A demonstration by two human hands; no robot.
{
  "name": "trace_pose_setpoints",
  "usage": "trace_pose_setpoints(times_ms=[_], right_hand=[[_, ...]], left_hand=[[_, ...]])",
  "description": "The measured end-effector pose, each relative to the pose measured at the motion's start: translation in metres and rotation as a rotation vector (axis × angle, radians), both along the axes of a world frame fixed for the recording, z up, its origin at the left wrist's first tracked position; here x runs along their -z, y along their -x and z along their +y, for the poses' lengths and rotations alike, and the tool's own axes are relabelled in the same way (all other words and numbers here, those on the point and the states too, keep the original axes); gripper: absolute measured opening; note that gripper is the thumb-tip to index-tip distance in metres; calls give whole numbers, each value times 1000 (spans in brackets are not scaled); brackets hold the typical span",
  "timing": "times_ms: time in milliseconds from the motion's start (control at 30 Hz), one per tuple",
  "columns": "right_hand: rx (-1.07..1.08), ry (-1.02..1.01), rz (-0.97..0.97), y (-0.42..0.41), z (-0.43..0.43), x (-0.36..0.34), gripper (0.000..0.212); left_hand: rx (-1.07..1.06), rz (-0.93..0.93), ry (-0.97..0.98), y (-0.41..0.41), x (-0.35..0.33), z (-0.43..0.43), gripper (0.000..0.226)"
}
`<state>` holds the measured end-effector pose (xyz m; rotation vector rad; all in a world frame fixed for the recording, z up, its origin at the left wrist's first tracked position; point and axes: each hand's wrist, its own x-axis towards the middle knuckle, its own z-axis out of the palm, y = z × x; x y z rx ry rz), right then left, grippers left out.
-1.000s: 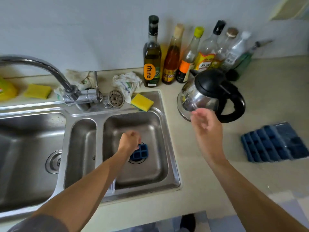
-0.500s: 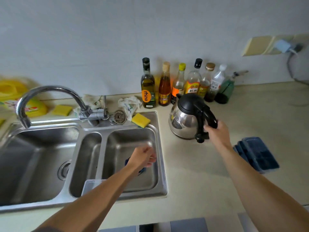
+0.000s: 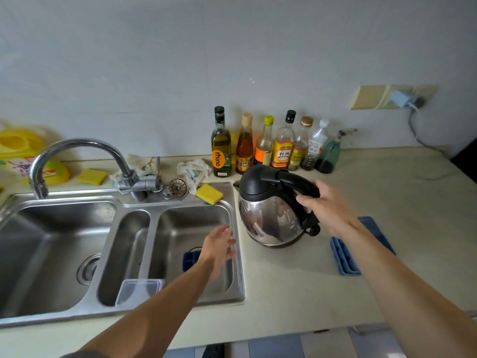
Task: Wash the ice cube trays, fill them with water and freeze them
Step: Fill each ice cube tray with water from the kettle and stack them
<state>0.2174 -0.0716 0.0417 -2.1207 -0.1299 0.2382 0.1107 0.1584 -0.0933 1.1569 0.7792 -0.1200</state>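
A small blue ice cube tray (image 3: 190, 260) lies at the drain of the right sink basin (image 3: 238, 267), partly hidden by my left hand. My left hand (image 3: 219, 246) hovers just above it, holding nothing, with its fingers spread. More blue ice cube trays (image 3: 344, 259) lie stacked on the counter to the right, partly covered by my right forearm. My right hand (image 3: 331, 209) is wrapped around the black handle of the steel kettle (image 3: 269, 218), which stands on the counter beside the sink.
The faucet (image 3: 77, 147) arcs over the left basin. A clear plastic container (image 3: 139, 289) leans in the narrow middle basin. A yellow sponge (image 3: 209, 193), a drain strainer (image 3: 178, 188) and rags sit behind the sink. Bottles (image 3: 221, 151) line the wall.
My left hand let go of the small tray in the basin, rose and spread its fingers. My right hand reached the kettle handle and closed on it. The view tilted up.
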Motion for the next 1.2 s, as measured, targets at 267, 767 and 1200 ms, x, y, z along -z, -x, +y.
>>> trace_pose_setpoints(times_ms=[267, 767, 1200], right_hand=[[-198, 83, 34, 18, 43, -15, 12], [-541, 431, -45, 29, 139, -24, 6], [-641, 544, -61, 28, 187, -28, 11]], left_hand=[[-134, -111, 258, 34, 6, 4, 30], [-177, -43, 470, 81, 31, 34, 41], [-243, -6, 620, 79, 39, 49, 46]])
